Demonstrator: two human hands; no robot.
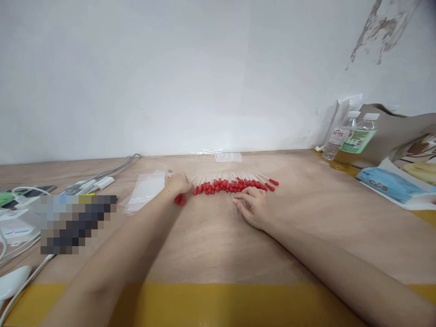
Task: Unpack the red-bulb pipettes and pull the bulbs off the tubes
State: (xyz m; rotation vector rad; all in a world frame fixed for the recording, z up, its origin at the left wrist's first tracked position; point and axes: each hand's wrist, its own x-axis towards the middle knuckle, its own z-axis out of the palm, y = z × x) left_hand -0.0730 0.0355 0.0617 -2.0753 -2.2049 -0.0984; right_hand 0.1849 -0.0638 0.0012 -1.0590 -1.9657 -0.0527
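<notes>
Red bulbs of the held droppers (179, 199) are seen poking out at 6 o'clock from the left hand (177, 184), which is closed in a fist around them, knuckles up, with the forearm stretched across the table (211, 245) from 7 o'clock. The right hand (254, 206) is laid flat, fingers loosely spread and nothing gripped. Something clear and crinkled seems to be pinned under it, though this cannot be made out for certain. The row of droppers (235, 184) is spread just at 12 o'clock of the right hand and at 3 o'clock of the left. The row runs left to right, each stem pointed toward the wall (170, 91), bulbs nearest. The right hand is the nearer one. Clear bags (145, 190) are laid at 9 o'clock of the left hand, and two bottles (356, 138) are stood well off at 2 o'clock.
</notes>
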